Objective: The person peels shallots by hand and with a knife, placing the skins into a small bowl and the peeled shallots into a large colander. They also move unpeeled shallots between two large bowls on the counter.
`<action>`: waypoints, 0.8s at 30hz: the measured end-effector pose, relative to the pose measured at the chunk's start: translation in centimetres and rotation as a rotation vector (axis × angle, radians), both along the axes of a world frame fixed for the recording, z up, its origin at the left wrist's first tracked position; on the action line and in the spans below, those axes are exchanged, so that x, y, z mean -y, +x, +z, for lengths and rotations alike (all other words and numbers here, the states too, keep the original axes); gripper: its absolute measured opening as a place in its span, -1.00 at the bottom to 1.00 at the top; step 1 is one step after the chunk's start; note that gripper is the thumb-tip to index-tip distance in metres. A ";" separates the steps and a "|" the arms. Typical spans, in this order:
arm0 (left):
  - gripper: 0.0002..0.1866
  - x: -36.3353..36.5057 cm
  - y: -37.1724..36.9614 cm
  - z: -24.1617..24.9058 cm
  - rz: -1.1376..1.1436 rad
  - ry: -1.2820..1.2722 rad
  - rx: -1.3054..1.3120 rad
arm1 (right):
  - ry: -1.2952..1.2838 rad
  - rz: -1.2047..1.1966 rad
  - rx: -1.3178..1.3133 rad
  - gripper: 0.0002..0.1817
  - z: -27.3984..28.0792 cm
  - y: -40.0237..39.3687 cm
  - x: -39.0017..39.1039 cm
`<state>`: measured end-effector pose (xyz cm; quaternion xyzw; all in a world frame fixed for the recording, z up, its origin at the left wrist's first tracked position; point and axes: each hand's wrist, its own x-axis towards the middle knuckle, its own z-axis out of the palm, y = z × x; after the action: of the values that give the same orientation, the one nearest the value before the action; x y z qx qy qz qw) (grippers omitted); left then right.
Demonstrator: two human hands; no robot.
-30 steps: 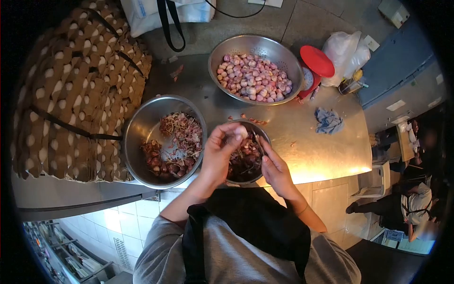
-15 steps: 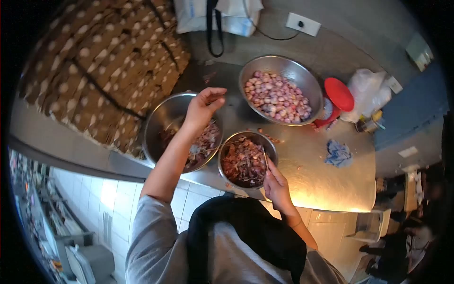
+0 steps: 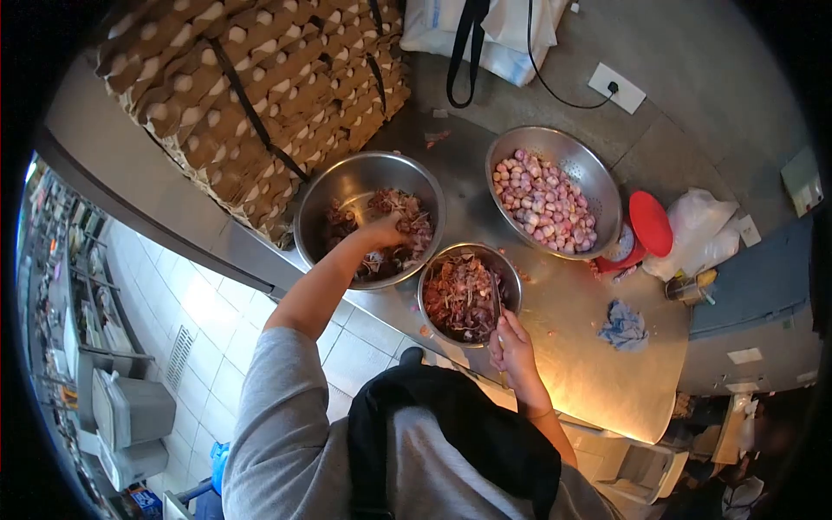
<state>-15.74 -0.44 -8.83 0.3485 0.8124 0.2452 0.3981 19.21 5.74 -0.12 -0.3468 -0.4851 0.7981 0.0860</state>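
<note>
Steel knife (image 3: 497, 299) in the closed right hand (image 3: 513, 347) runs blade away from the person, over the small bowl (image 3: 433, 273). Left of that bowl, the left hand (image 3: 384, 231) digs into the large bowl (image 3: 338, 186) of shallots (image 3: 407, 217); its grip cannot be made out.

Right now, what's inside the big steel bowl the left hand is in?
The big steel bowl holds papery peels mixed with dark reddish unpeeled shallots, with bare metal on its far side. The left hand reaches in and covers the part beneath it, so what the fingers grip cannot be seen.

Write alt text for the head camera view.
A person's left hand reaches into a large steel bowl of unpeeled shallots while the right hand holds a knife over a smaller bowl of peelings; a colander holds peeled shallots.
</note>
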 end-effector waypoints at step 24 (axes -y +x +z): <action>-0.73 0.3 -0.9 1.2 0.160 0.477 0.829 | 0.005 -0.070 0.023 -0.68 0.6 -0.6 0.9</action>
<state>-16.60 -0.75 -7.61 0.2395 0.5308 0.5727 0.5770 18.62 4.88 0.49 -0.3724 -0.4756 0.7895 0.1091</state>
